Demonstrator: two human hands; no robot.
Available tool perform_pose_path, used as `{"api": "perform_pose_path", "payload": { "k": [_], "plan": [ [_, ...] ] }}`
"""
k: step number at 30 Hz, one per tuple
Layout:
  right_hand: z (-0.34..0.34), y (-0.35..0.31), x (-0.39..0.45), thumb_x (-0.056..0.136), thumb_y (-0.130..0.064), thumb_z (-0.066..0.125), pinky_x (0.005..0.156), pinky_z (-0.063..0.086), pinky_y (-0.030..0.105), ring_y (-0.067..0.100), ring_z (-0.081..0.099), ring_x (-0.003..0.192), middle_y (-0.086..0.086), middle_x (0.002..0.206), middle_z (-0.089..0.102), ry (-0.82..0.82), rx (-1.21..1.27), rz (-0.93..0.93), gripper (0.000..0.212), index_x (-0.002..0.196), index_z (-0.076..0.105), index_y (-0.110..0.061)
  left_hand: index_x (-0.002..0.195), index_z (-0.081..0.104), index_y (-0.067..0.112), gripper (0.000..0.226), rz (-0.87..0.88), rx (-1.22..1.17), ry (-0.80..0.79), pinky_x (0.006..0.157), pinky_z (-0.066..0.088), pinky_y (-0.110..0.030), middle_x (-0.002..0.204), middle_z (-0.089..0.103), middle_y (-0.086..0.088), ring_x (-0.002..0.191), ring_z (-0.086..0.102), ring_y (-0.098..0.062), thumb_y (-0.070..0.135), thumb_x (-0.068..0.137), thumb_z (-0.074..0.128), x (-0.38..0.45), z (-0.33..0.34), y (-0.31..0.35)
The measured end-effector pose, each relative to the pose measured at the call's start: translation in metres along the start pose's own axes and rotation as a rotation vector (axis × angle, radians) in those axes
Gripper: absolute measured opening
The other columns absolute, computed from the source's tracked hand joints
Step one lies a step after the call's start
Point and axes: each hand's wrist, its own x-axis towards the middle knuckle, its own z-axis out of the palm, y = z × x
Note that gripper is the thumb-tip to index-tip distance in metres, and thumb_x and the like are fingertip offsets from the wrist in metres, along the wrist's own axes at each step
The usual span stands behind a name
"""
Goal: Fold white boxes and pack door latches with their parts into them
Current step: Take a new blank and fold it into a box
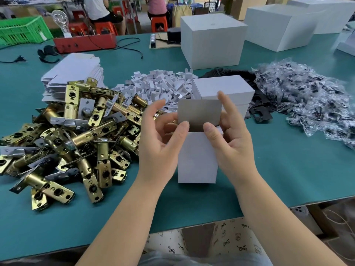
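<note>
White box (pixel 197 160) btwn both hands

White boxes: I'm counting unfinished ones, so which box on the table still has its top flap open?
The small white box held upright between the left hand and right hand; its grey-lined lid flap stands up. The other white boxes behind it are closed.

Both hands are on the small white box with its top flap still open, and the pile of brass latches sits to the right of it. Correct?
Not quite. The head view shows the brass latches piled to the left of the small white box, not the right. The rest holds: left hand and right hand both have it, top flap open.
</note>
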Motion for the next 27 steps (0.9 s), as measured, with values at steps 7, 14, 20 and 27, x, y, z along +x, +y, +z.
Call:
{"api": "perform_pose_path", "payload": {
  "k": [7,14,20,27],
  "plan": [
    [0.005,-0.002,0.01,0.089,0.002,0.054,0.078,0.044,0.015,0.003,0.059,0.091,-0.002,0.099,0.062,0.026,0.082,-0.005,0.027,0.093,0.051,-0.024,0.086,0.072,0.034,0.036,-0.012,-0.013,-0.093,0.081,0.052,-0.027,0.087,0.071,0.008,0.085,0.064,-0.014,0.003,0.086,0.053,0.023,0.003,0.0],
    [0.005,-0.004,0.016,0.084,-0.022,0.057,0.082,0.046,0.032,0.023,0.059,0.091,-0.005,0.097,0.067,-0.019,0.169,0.105,0.011,0.081,0.048,-0.017,0.081,0.073,0.027,0.013,0.02,0.03,-0.231,0.086,0.051,-0.025,0.096,0.073,0.009,0.098,0.066,-0.012,0.022,0.082,0.061,0.028,-0.007,0.003],
    [0.002,-0.002,0.006,0.08,-0.029,0.058,0.091,0.047,0.026,0.011,0.059,0.106,-0.012,0.108,0.063,-0.017,0.039,0.093,0.025,0.105,0.056,-0.028,0.095,0.072,0.034,0.02,0.012,0.085,-0.158,0.076,0.051,-0.018,0.095,0.073,0.015,0.09,0.067,-0.006,0.035,0.075,0.073,0.011,-0.007,-0.002],
    [-0.002,-0.007,0.001,0.084,-0.031,0.065,0.078,0.053,0.046,0.027,0.063,0.089,-0.004,0.1,0.07,-0.039,0.007,0.186,0.016,0.1,0.066,-0.03,0.104,0.068,0.03,0.021,0.056,0.199,-0.084,0.075,0.049,-0.018,0.097,0.071,0.01,0.088,0.065,-0.005,0.036,0.084,0.066,0.003,-0.002,-0.001]
  ]
}}
